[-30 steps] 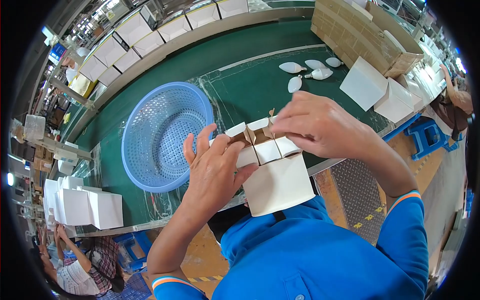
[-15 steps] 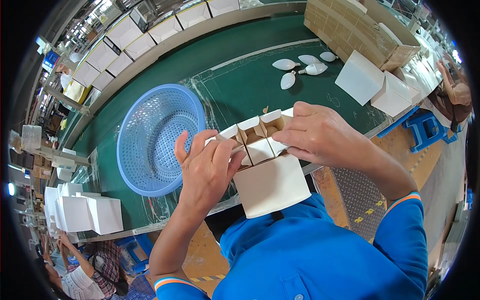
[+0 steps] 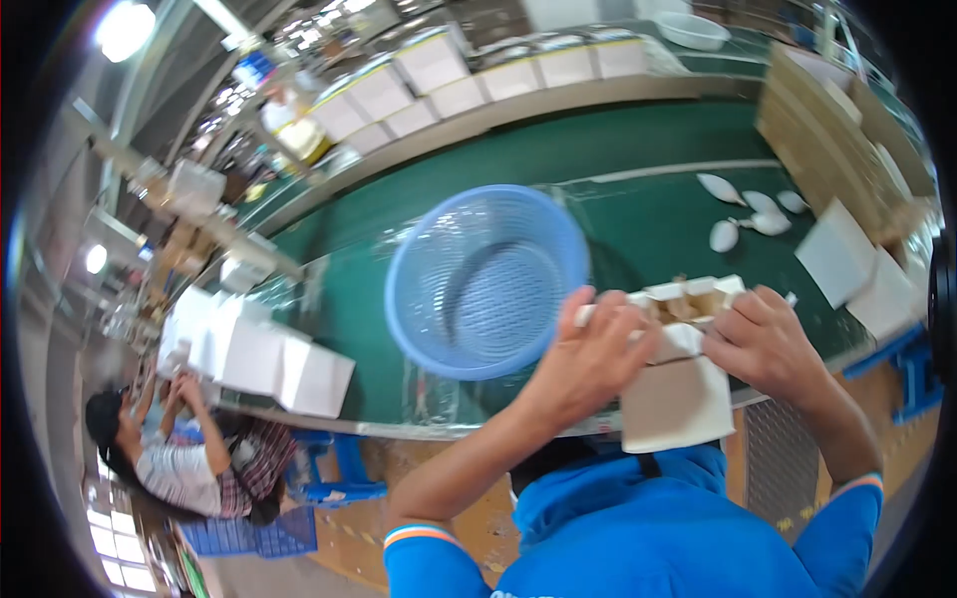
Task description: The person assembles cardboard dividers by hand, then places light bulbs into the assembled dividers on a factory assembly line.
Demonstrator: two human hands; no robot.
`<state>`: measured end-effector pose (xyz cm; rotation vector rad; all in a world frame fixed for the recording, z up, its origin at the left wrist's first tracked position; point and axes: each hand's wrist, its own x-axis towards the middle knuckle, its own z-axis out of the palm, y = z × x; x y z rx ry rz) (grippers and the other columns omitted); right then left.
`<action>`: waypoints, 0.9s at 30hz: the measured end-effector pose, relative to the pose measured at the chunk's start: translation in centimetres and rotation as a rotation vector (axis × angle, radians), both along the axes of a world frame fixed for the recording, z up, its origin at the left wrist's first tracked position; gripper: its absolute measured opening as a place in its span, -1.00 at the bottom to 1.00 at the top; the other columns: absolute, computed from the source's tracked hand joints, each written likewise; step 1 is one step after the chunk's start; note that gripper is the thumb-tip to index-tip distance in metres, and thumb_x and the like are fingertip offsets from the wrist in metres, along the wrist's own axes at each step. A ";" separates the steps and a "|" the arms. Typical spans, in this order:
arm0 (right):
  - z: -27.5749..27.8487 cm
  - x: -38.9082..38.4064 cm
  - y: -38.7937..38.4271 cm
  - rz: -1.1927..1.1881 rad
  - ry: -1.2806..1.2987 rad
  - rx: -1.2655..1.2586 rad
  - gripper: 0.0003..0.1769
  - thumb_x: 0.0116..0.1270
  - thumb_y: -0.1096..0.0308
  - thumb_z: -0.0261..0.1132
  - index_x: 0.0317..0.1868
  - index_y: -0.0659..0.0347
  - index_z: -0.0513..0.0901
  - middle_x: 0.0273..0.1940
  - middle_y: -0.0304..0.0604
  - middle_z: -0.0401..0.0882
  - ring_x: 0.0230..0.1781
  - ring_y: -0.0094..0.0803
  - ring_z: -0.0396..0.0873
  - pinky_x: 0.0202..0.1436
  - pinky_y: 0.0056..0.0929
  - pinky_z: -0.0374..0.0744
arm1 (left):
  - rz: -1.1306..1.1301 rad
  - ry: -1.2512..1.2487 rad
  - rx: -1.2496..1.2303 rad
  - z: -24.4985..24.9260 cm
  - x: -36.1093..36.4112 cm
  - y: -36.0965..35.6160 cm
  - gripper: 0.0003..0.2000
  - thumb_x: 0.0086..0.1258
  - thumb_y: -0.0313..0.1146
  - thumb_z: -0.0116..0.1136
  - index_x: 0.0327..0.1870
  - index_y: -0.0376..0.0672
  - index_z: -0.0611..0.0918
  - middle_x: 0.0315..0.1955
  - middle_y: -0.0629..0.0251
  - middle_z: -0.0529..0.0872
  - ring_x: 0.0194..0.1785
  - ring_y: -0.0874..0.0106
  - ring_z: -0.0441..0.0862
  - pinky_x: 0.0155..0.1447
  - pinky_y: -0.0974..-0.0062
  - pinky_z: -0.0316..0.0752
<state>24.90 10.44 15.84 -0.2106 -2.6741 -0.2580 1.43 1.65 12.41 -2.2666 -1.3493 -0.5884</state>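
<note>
Green worktop (image 3: 349,279) curves across a bright workshop, with white boxes (image 3: 264,354) grouped at its left end beside a seated co-worker (image 3: 184,478). Over its near edge, close to the person's blue shirt (image 3: 688,528), is an open white carton (image 3: 683,342) with compartments inside and a broad flap hanging toward the body. Both hands hold it: the left hand (image 3: 588,359) curls its fingers over the left end, and the right hand (image 3: 763,344) is bunched narrow at the right end — its exact fingertip contact is blurred. Just left of the carton stands a blue perforated basket (image 3: 439,244); beyond it, to the right, five white bulbs (image 3: 725,237) lie near a brown cardboard box (image 3: 822,145).
</note>
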 end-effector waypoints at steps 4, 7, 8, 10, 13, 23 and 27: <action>-0.3 -0.3 -0.2 0.013 0.006 0.090 -0.78 -0.10 0.34 0.27 -0.35 0.15 0.62 -0.34 -0.32 0.45 -0.22 -0.39 0.43 -0.23 -0.37 0.42 | -0.076 -0.032 0.050 0.2 -0.2 0.1 -0.78 0.10 -0.32 0.21 -0.19 0.07 0.60 -0.09 0.36 0.52 0.14 0.35 0.49 0.39 0.10 -0.03; -0.3 0.0 -0.3 -0.031 -0.010 0.079 -0.74 -0.12 0.36 0.29 -0.32 0.16 0.65 -0.32 -0.32 0.46 -0.18 -0.38 0.43 -0.19 -0.36 0.44 | -0.124 -0.070 0.045 -0.3 0.0 0.0 -0.81 0.08 -0.32 0.20 -0.24 0.10 0.61 -0.05 0.37 0.50 0.21 0.33 0.43 0.40 0.11 -0.01; -0.4 0.0 -0.4 -0.037 -0.011 0.075 -0.72 -0.13 0.36 0.29 -0.30 0.17 0.65 -0.32 -0.32 0.47 -0.18 -0.38 0.43 -0.18 -0.36 0.44 | -0.158 -0.039 0.015 -0.2 0.1 0.0 -0.82 0.09 -0.32 0.19 -0.25 0.10 0.62 -0.01 0.37 0.50 0.26 0.34 0.38 0.40 0.11 0.00; -0.3 0.1 -0.5 -0.043 -0.013 0.071 -0.70 -0.13 0.36 0.29 -0.27 0.17 0.66 -0.31 -0.31 0.47 -0.17 -0.38 0.43 -0.17 -0.36 0.44 | -0.191 -0.009 -0.015 0.1 0.3 0.1 -0.84 0.10 -0.32 0.18 -0.26 0.10 0.63 0.03 0.37 0.49 0.30 0.34 0.33 0.40 0.12 0.01; -0.1 0.2 -0.6 -0.044 -0.045 0.077 -0.74 -0.12 0.36 0.28 -0.32 0.17 0.64 -0.33 -0.30 0.45 -0.18 -0.37 0.43 -0.15 -0.35 0.44 | -0.259 0.078 -0.028 0.3 0.6 0.4 -0.86 0.13 -0.32 0.17 -0.28 0.09 0.65 0.11 0.37 0.48 0.37 0.34 0.22 0.41 0.11 0.02; 0.6 -0.1 -0.9 -0.110 -0.039 0.077 -0.78 -0.21 0.40 0.33 -0.45 0.16 0.54 -0.33 -0.24 0.42 -0.22 -0.34 0.40 -0.19 -0.34 0.41 | -0.162 0.106 -0.040 0.4 0.8 0.5 -0.91 0.16 -0.30 0.14 -0.39 -0.05 0.66 0.03 0.27 0.49 0.37 0.28 0.18 0.42 0.10 0.00; 0.4 -0.2 -0.9 -0.156 -0.040 0.080 -0.80 -0.19 0.43 0.31 -0.46 0.19 0.53 -0.26 -0.22 0.45 -0.20 -0.32 0.41 -0.19 -0.32 0.41 | -0.078 0.081 -0.069 0.6 1.3 0.4 -0.92 0.14 -0.33 0.15 -0.42 -0.07 0.65 -0.02 0.26 0.49 0.35 0.26 0.20 0.41 0.09 -0.01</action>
